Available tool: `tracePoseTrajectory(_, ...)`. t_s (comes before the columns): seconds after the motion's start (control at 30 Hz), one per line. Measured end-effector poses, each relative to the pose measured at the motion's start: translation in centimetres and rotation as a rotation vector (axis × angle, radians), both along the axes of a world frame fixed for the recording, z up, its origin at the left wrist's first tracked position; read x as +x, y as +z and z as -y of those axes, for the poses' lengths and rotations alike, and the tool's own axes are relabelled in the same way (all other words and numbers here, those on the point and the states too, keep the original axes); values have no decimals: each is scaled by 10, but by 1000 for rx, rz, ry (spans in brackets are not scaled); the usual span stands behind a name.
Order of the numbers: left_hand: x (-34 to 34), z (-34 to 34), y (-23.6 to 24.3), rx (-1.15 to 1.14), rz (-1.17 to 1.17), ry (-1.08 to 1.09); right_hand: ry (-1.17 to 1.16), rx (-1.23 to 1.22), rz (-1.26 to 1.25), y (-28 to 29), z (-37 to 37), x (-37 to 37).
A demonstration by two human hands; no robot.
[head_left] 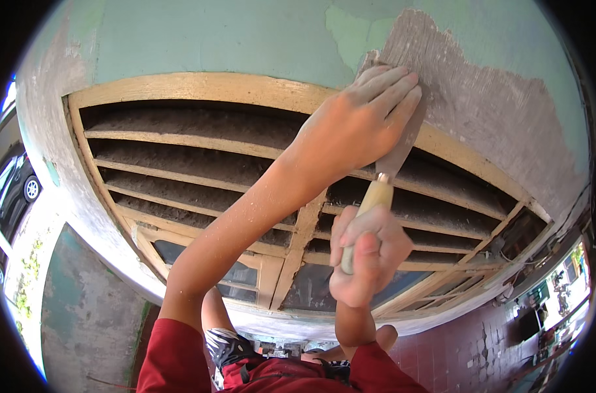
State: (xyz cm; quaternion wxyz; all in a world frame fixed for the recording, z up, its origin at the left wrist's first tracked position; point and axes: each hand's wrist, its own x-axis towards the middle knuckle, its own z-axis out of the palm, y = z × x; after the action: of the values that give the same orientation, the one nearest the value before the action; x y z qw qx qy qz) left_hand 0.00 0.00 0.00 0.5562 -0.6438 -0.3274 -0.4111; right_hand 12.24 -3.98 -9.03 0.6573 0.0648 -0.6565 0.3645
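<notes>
My right hand [365, 252] grips the pale wooden handle of a putty knife [388, 171]. The metal blade runs up from the handle and lies against the wall. My left hand [366, 114] lies flat on the upper part of the blade, fingers together and pointing up to the right, pressing it onto the wall. The blade tip is hidden under those fingers. Right beside them is a rough grey patch of scraped wall [481, 98], where the pale green paint [232, 39] is gone. Dust covers both hands and forearms.
Below the hands is a dusty cream wooden vent frame with horizontal louvres [193, 157], glass panes beneath it. Peeling paint marks the wall at the left. A red tiled floor [468, 340] lies far below at lower right, a parked car [13, 190] at far left.
</notes>
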Motion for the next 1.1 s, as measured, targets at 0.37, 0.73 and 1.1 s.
tracePoseTrajectory(0.37, -1, 0, -6, 5, 8, -38, -80, 65, 2, -6, -2, -1)
tracePoseTrajectory(0.73, 0, -2, -2, 2, -10, -63, -112, 78, 21, -8, -7, 2)
tracePoseTrajectory(1.1, -4, -5, 9, 71, -44, -52, -83, 53, 0, -1, -6, -1)
